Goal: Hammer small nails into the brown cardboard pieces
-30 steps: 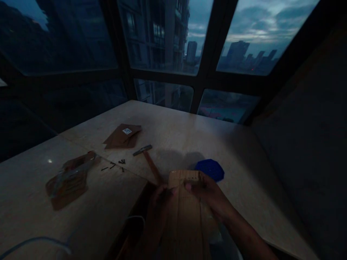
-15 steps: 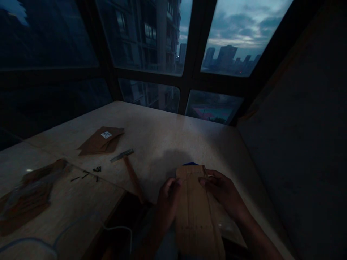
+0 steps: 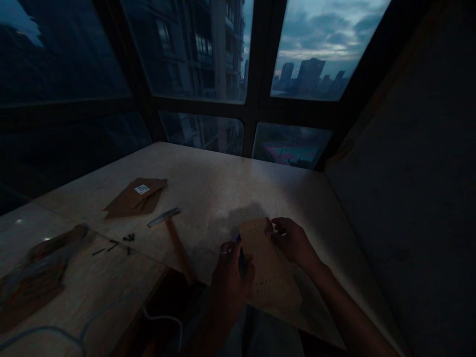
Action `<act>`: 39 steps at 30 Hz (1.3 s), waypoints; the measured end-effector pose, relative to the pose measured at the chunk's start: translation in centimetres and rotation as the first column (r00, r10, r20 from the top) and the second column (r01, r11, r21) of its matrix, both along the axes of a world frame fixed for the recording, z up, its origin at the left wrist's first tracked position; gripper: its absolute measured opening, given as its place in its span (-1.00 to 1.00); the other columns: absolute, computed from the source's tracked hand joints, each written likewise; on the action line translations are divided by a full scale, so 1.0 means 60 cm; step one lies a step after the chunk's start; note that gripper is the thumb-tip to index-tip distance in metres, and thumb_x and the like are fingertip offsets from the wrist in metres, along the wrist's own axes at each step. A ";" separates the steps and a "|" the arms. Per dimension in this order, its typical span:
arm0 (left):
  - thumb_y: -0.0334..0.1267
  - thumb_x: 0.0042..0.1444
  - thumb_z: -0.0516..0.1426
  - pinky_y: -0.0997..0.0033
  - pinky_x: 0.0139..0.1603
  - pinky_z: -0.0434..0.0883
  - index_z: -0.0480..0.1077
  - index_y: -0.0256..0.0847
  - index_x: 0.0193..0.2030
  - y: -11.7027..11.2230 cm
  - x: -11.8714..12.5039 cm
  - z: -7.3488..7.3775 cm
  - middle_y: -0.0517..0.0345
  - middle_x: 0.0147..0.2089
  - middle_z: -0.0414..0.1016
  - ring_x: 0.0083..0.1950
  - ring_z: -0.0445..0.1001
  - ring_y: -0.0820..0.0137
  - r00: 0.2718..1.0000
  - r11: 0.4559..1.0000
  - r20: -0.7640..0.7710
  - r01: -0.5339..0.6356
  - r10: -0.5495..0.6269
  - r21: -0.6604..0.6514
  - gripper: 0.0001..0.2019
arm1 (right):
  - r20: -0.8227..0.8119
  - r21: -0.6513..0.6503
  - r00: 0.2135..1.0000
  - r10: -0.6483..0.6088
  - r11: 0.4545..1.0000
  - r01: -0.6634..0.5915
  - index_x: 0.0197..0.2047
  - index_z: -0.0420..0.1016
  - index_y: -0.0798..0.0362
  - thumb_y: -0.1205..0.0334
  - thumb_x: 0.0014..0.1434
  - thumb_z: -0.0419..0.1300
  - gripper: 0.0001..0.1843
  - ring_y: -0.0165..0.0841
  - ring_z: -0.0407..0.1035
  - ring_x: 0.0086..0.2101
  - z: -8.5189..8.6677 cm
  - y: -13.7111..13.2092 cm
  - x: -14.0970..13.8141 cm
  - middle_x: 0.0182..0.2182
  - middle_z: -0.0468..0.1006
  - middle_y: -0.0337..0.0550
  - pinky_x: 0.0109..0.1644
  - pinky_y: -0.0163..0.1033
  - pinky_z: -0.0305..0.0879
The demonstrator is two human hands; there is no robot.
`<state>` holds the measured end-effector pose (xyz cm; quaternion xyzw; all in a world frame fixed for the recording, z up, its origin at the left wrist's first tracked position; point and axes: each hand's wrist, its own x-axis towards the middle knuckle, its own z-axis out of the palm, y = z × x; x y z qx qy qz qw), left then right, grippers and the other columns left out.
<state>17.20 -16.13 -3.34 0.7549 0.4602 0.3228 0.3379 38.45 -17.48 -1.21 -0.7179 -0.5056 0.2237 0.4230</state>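
Note:
A brown cardboard piece [image 3: 269, 270] with rows of small holes lies tilted in front of me at the near edge of the table. My left hand [image 3: 232, 272] is closed at its left edge, thumb on the cardboard. A narrow strip of a dark blue thing [image 3: 241, 253] shows between those fingers and the cardboard; its kind is hidden. My right hand [image 3: 292, 242] pinches the far right corner of the cardboard, its fingers curled over the edge.
A hammer [image 3: 178, 245] with a wooden handle lies left of my hands. Beyond it are flat cardboard pieces [image 3: 136, 198] with a white label. Several dark screws or nails [image 3: 128, 238], a plastic-wrapped bundle [image 3: 40, 272] and a pale cable [image 3: 44, 328] are further left.
The cardboard has turned and tipped, its far end moving slightly away and left. My left hand has shifted onto its edge beside the blue thing; my right hand has moved to the far corner.

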 end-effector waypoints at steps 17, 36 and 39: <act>-0.13 0.27 0.09 -0.05 0.40 0.27 0.30 -0.15 0.35 0.000 -0.005 -0.025 -0.16 0.40 0.28 0.41 0.27 0.06 0.992 0.997 0.114 0.057 -0.051 -0.048 -0.48 | 0.329 -0.155 0.942 0.065 0.988 -0.014 0.26 0.36 0.14 0.05 0.37 0.02 -0.49 -0.03 0.48 0.03 0.002 -0.033 -0.048 0.11 0.52 0.21 0.05 0.05 0.40; 0.03 0.16 0.15 0.02 0.22 0.41 0.42 -0.14 0.17 0.052 -0.133 -0.024 -0.12 0.28 0.43 0.28 0.41 0.09 0.952 0.961 0.169 -0.233 0.256 -0.147 -0.52 | 0.318 0.238 0.948 0.020 0.966 -0.100 0.22 0.43 -0.21 0.13 0.37 0.10 -0.62 -0.01 0.31 0.21 0.041 -0.110 -0.117 0.25 0.38 -0.03 0.23 0.18 0.37; 0.07 0.07 0.21 0.08 0.10 0.47 0.40 -0.19 0.16 0.056 -0.173 -0.028 -0.16 0.20 0.48 0.16 0.51 0.08 0.880 0.891 0.222 -0.353 0.419 -0.285 -0.44 | 0.317 0.255 0.925 0.208 0.921 -0.294 0.32 0.33 -0.37 0.21 0.34 0.13 -0.48 -0.01 0.33 0.21 0.017 -0.128 -0.172 0.27 0.39 -0.14 0.16 0.14 0.45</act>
